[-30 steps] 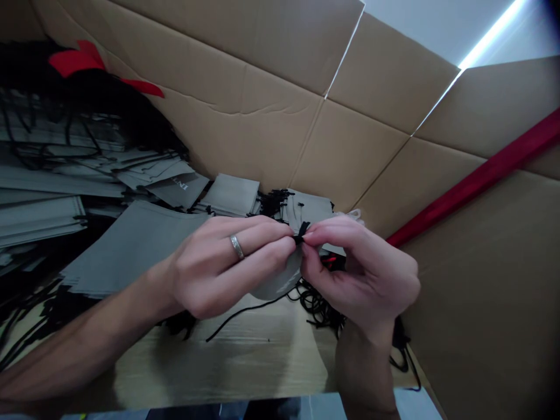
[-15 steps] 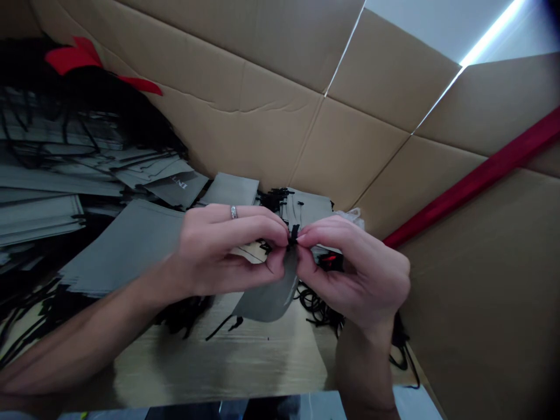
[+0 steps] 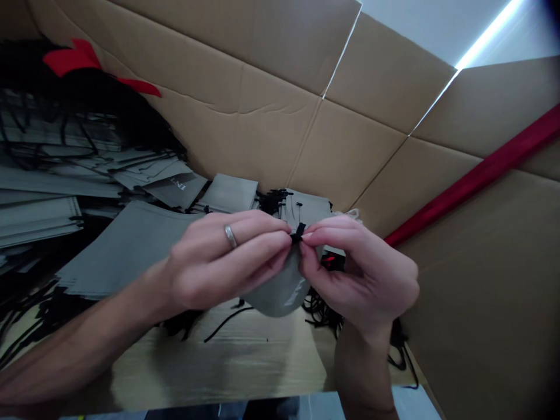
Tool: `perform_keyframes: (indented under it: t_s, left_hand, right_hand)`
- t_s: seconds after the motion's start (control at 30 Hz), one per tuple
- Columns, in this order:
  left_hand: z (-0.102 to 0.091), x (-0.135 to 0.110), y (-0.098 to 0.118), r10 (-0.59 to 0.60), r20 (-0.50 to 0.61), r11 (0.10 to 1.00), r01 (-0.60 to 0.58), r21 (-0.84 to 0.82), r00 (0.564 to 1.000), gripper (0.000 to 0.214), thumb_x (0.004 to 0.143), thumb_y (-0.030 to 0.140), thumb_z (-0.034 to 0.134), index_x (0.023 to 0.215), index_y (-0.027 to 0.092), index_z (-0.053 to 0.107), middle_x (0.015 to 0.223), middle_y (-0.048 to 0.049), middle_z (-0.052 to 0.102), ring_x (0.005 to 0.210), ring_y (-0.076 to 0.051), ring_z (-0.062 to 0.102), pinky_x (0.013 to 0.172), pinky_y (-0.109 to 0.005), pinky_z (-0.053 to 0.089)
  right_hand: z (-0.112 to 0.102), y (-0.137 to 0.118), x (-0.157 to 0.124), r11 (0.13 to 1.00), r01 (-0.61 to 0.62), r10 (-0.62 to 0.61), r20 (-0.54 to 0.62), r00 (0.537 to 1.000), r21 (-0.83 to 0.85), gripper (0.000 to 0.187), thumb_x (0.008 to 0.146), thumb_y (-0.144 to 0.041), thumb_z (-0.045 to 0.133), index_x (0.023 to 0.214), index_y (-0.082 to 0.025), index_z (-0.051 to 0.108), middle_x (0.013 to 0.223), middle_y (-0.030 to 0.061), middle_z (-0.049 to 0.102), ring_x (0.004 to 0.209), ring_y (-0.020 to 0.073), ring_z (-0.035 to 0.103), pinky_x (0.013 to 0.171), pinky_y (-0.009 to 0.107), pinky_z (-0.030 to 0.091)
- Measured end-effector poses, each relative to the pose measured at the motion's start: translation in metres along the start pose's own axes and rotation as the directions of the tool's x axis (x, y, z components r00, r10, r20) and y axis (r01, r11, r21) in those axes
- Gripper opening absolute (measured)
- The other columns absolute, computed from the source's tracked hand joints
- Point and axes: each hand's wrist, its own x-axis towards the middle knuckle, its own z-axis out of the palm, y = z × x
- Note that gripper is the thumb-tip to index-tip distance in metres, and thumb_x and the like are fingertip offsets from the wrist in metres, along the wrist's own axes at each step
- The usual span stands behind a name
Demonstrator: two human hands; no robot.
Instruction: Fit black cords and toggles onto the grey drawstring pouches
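Re-pinched black cord end (image 3: 298, 233) tight between left hand (image 3: 214, 265) and right hand (image 3: 363, 274) fingertips at frame centre, swinging grey pouch (image 3: 282, 291) back underneath; cord work apparently mid-step.

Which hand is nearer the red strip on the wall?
Right. The right hand, pinching the black cord, is just left of the red strip; the left hand lies farther left.

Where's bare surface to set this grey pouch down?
Bare tan board below the left hand and right hand pinching the small grey fabric pouch, loose black cords bordering it right. Crowded: stacked flat grey pouches left, behind.
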Motion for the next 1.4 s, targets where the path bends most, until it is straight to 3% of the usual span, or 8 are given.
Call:
perform_keyframes:
  t_s: [0.17, 0.57, 0.83, 1.0, 1.17, 1.23, 1.3, 1.4]
  left_hand:
    - [-0.002, -0.002, 0.005, 0.017, 0.061, 0.993, -0.024, 0.12, 0.998, 0.01, 0.108, 0.017, 0.079, 0.114, 0.018, 0.072, 0.108, -0.0075, 0.087, 0.097, -0.022, 0.087, 0.083, -0.03, 0.074]
    - [0.012, 0.011, 0.005, -0.254, -0.082, 0.93, 0.221, -0.293, 0.964, 0.014, 0.09, 0.014, 0.082, 0.09, 0.024, 0.072, 0.085, 0.0043, 0.085, 0.076, -0.012, 0.083, 0.071, -0.021, 0.069]
    - [0.015, 0.009, -0.002, -0.248, -0.084, 0.874, 0.185, -0.448, 0.965, 0.016, 0.088, 0.009, 0.084, 0.091, 0.022, 0.075, 0.089, 0.0031, 0.085, 0.079, -0.009, 0.082, 0.074, -0.016, 0.067]
    - [0.008, 0.011, -0.007, -0.237, 0.015, 0.806, 0.206, -0.555, 0.971, 0.013, 0.091, 0.009, 0.081, 0.099, 0.02, 0.08, 0.097, -0.0025, 0.088, 0.084, -0.012, 0.084, 0.077, -0.018, 0.069]
    - [0.005, 0.016, -0.01, -0.318, 0.286, 0.667, 0.427, -0.61, 0.904, 0.027, 0.096, 0.019, 0.085, 0.122, 0.021, 0.079, 0.107, -0.0048, 0.085, 0.093, -0.018, 0.083, 0.08, -0.024, 0.071]
    - [0.006, 0.018, -0.013, -0.287, 0.408, 0.667, 0.487, -0.564, 0.867, 0.005, 0.105, 0.025, 0.078, 0.106, 0.019, 0.078, 0.085, 0.0017, 0.076, 0.071, -0.011, 0.071, 0.061, -0.018, 0.059]
    - [0.006, 0.018, -0.016, -0.247, 0.457, 0.7, 0.484, -0.526, 0.854, 0.029, 0.112, 0.027, 0.068, 0.085, 0.018, 0.071, 0.067, 0.0051, 0.062, 0.057, -0.008, 0.054, 0.048, -0.019, 0.04]
    - [0.005, 0.016, -0.016, -0.258, 0.466, 0.762, 0.475, -0.44, 0.846, 0.035, 0.114, 0.027, 0.062, 0.081, 0.017, 0.071, 0.066, 0.0042, 0.062, 0.057, -0.008, 0.05, 0.05, -0.023, 0.036]
  right_hand:
    - [0.002, -0.004, 0.0, 0.991, 0.063, -0.062, 0.013, 0.998, -0.119, 0.03, 0.096, 0.005, 0.077, 0.105, -0.023, 0.077, 0.091, 0.004, 0.084, 0.081, 0.0191, 0.081, 0.078, 0.033, 0.073]
    - [0.006, -0.002, 0.001, 0.998, 0.05, -0.049, -0.04, 0.998, 0.04, 0.034, 0.092, 0.005, 0.078, 0.106, -0.026, 0.079, 0.09, 0.003, 0.083, 0.076, 0.0204, 0.081, 0.071, 0.036, 0.072]
    - [0.008, 0.002, 0.0, 0.994, 0.015, -0.004, -0.096, 0.995, 0.109, 0.028, 0.093, 0.0, 0.077, 0.103, -0.026, 0.08, 0.089, 0.0023, 0.084, 0.078, 0.0198, 0.081, 0.069, 0.035, 0.071]
    - [0.005, 0.007, 0.0, 0.989, 0.015, 0.0, -0.107, 0.994, 0.144, 0.029, 0.09, 0.002, 0.078, 0.103, -0.024, 0.081, 0.09, 0.0039, 0.085, 0.079, 0.0204, 0.081, 0.068, 0.035, 0.07]
    - [0.005, 0.011, 0.0, 0.996, 0.038, -0.029, -0.118, 0.993, 0.079, 0.027, 0.092, 0.0, 0.079, 0.104, -0.024, 0.08, 0.093, 0.0045, 0.085, 0.081, 0.0214, 0.082, 0.07, 0.037, 0.07]
    - [0.004, 0.013, 0.0, 0.997, 0.068, -0.063, -0.131, 0.989, 0.04, 0.028, 0.091, 0.003, 0.079, 0.103, -0.022, 0.08, 0.093, 0.0053, 0.084, 0.083, 0.0209, 0.081, 0.074, 0.037, 0.07]
    - [0.0, 0.013, -0.002, 0.998, 0.049, -0.044, -0.111, 0.993, 0.044, 0.027, 0.09, 0.002, 0.08, 0.104, -0.021, 0.08, 0.096, 0.0062, 0.084, 0.087, 0.0214, 0.081, 0.078, 0.038, 0.069]
    - [-0.008, 0.012, -0.006, 0.978, -0.142, 0.138, 0.034, 0.99, 0.152, 0.039, 0.089, -0.012, 0.089, 0.124, -0.024, 0.079, 0.114, 0.0069, 0.083, 0.1, 0.0244, 0.081, 0.085, 0.041, 0.07]
